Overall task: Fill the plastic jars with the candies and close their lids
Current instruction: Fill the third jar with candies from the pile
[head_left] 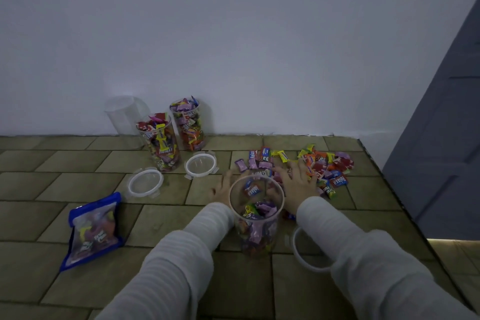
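A clear plastic jar (255,218), partly filled with wrapped candies, stands open on the table right in front of me. My left hand (223,187) lies flat on the table just left of the jar's rim, fingers stretched out. My right hand (296,184) rests with spread fingers on the near edge of the loose candy pile (322,166) to the jar's right. Two full jars (162,143) (188,125) stand uncapped near the wall, with an empty jar (124,114) behind them.
Two clear lids (145,182) (200,163) lie in front of the full jars. A third lid (307,252) sits under my right forearm. A blue-edged candy bag (94,228) lies at the left. The table's edge runs along the right side.
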`<state>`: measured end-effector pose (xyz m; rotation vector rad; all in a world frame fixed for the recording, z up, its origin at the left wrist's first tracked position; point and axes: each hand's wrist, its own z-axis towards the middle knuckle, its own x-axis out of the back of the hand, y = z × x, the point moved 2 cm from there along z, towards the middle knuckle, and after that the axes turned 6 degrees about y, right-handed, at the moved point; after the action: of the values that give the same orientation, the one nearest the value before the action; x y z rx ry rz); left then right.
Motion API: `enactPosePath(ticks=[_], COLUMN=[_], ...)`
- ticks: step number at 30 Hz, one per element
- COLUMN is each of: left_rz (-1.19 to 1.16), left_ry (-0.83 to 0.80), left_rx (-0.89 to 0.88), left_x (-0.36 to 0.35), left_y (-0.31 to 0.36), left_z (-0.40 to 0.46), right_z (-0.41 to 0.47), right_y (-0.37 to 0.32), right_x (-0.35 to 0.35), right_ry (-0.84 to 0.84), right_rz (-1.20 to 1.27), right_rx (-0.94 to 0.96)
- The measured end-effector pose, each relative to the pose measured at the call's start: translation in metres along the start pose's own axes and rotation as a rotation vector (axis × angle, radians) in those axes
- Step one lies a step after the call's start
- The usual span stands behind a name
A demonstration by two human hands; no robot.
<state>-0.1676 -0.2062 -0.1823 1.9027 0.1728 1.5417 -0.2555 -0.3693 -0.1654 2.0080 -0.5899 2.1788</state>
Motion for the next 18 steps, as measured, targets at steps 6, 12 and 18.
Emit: enactPosePath(ticks=[6, 12, 18], left_rz=[0.399, 0.405, 0.254], left_ry=[-0.176, 0.075, 0.204], left_rx=[-0.246, -0.293, -0.413], left_x=[-0.019, -0.032, -0.030], left_y=[0.018, 0.022, 0.024], left_z=[0.024, 0.042, 0.059], right_z=[0.031, 0.043, 0.051], right_y=[0.013, 0.018, 0.013], right_x=[-0.020, -0.020, -0.020], right_ry=[-0.138, 0.044, 0.123], right_rz=[-0.164, -0.163, -0.151], right_rx=[0.032, 0.045, 0.051])
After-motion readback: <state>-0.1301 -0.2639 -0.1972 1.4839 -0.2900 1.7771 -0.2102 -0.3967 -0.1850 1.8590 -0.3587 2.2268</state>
